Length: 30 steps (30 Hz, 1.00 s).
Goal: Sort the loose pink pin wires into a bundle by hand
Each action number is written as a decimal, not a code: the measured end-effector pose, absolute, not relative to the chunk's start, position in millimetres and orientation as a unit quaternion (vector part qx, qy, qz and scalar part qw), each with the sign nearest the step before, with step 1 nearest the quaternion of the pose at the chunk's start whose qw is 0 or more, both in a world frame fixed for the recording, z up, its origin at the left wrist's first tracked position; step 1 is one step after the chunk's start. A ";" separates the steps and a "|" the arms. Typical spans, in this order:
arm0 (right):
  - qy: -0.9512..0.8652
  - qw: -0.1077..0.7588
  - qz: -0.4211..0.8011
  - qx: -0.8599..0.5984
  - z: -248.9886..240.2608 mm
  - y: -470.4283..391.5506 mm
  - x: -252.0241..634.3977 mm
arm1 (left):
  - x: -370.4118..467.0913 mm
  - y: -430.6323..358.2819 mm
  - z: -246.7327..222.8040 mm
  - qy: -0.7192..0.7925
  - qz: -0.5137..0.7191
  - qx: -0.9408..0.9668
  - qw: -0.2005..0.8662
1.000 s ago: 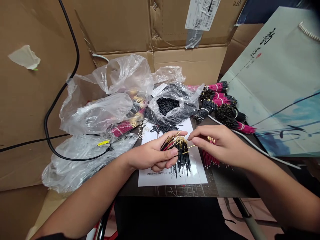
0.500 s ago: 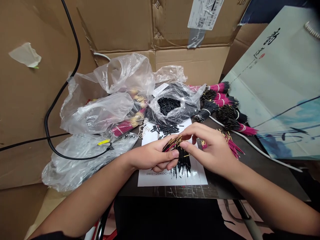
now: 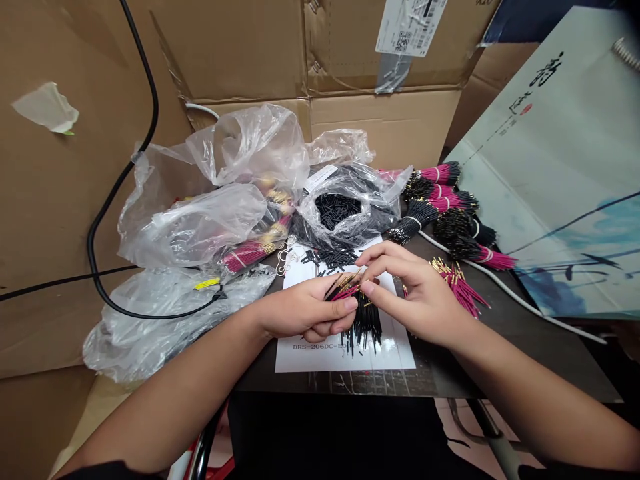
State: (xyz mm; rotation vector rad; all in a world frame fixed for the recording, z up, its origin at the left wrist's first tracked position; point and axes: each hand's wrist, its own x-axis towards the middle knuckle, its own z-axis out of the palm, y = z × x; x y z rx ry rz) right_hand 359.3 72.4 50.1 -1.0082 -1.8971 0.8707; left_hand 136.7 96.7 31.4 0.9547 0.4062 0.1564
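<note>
In the head view, find the held wires clasped under the thumb of the left hand. See the right hand part-curled, with thumb and forefinger close together at the gold tips; cannot tell whether pinching one. Best to clasp snugly left, touch only lightly right. Read the long axis as slanting from left palm towards right fingertips, with gold tips rightmost.

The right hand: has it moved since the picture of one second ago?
Yes. Judged against the white paper sheet, the right hand has moved leftward, its fingers now farther in over the sheet and closer to the left hand.
</note>
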 end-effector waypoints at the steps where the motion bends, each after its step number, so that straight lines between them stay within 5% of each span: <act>1: -0.752 0.397 0.342 -0.399 50.2 72.6 360.3 | 136.7 96.8 31.4 0.195 0.080 0.452 0.867; 20: -0.800 0.380 0.245 -0.393 44.3 69.9 363.8 | 138.1 95.2 32.9 0.236 0.066 0.502 0.830; 30: -0.784 0.385 0.296 -0.386 43.5 70.1 359.1 | 137.9 94.3 31.2 0.245 0.065 0.513 0.820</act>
